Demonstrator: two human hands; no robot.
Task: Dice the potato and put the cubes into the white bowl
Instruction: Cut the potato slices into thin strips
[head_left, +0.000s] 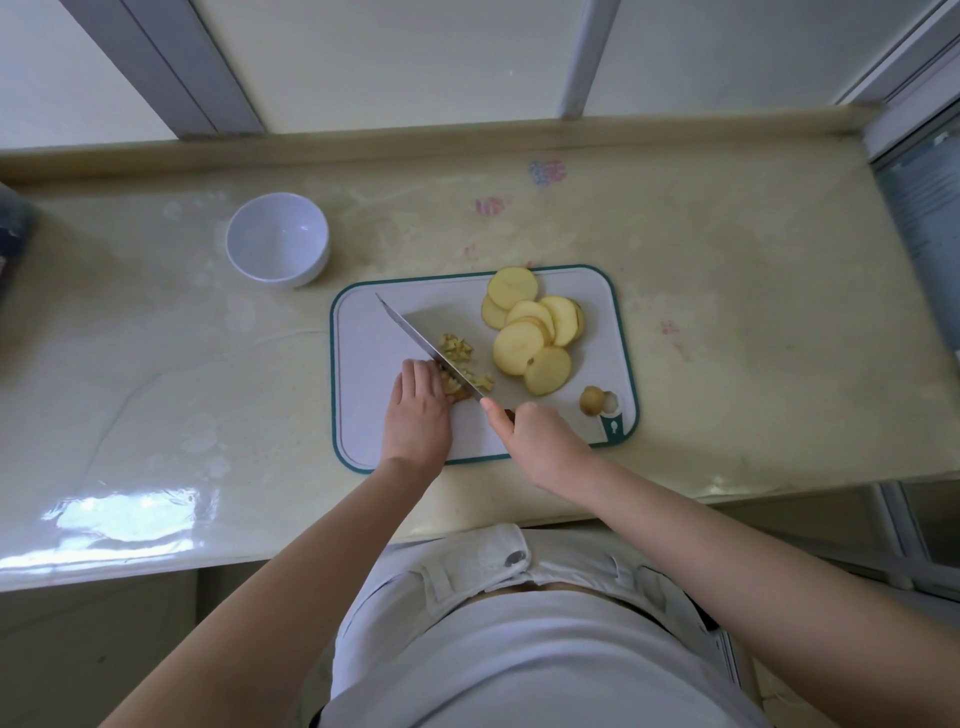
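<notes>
Head view, looking straight down at a pale counter (727, 312) under a window. A white cutting board (363, 332) with a teal rim lies in the middle of it. The left hand (418, 410) sits on the near part of the board, fingers curled down over a potato piece (453, 388) and holding it in place right against the blade. The right hand (540, 441) is wrapped round the handle of a knife (426, 345), forefinger stretched along the top of the blade. The blade runs slantwise from that hand toward the far left of the board, its edge down among the potato.

Small cubes (457, 351) lie in a loose heap on the right of the blade, some touching it. Further right, round potato slices (524, 332) overlap in a pile across the far right half of the board. A small potato end (592, 400) with skin on sits by the board's near right corner. The white bowl (311, 270) stands on the counter off the board's far left corner, well apart from the cubes.
</notes>
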